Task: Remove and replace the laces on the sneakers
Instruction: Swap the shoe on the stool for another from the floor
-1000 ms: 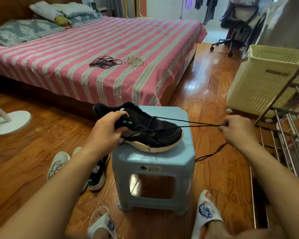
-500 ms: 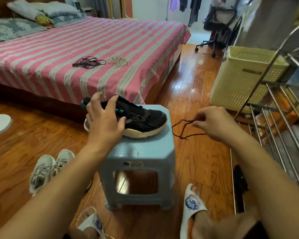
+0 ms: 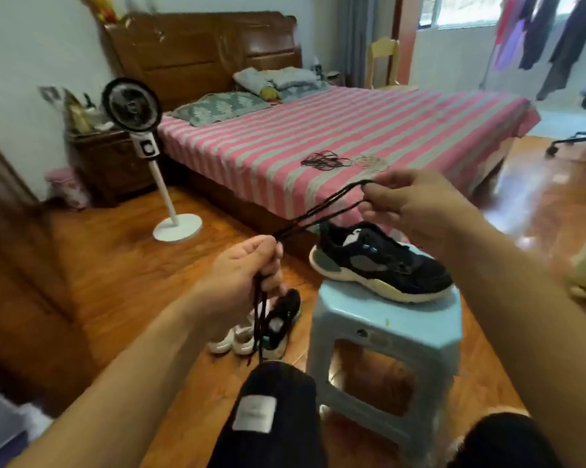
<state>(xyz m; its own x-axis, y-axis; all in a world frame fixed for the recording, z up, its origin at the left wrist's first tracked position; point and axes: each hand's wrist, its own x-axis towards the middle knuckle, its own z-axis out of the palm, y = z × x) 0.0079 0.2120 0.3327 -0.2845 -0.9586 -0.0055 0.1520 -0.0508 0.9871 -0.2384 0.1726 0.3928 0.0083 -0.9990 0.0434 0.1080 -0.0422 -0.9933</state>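
Left hand: the left hand [image 3: 241, 271] is raised over the floor left of the stool, fingers curled tight round a black lace [image 3: 322, 214]; the 2 loose ends hang down from the fist toward the knee.
Right hand: the right hand [image 3: 416, 211] is held higher, above the heel of the shoe, pinching the other part of the same lace between thumb and fingertips.
Lace: doubled, it runs as 2 strands on a slant between the hands, clear of the shoe and the bed edge.
Sneaker: the black sneaker [image 3: 382, 265] sits upright on the pale blue stool [image 3: 386, 322], toe pointing right, its heel overhanging the stool's left edge; no lace shows in its eyelets.
Other shoes: a second black sneaker [image 3: 281, 322] and a pair of white shoes [image 3: 234, 339] lie on the floor just beside the stool's left side.
Spare laces: a black bundle [image 3: 323, 160] and a pale bundle [image 3: 369, 162] lie side by side on the striped bed [image 3: 318, 130], near its front edge.
Open room: bare wood floor [image 3: 123, 265] spreads to the left between the stool and the white standing fan [image 3: 139, 119], whose round base stands close to the bed's corner.
Right side: a pale basket edge shows at the frame's right border, blurred.
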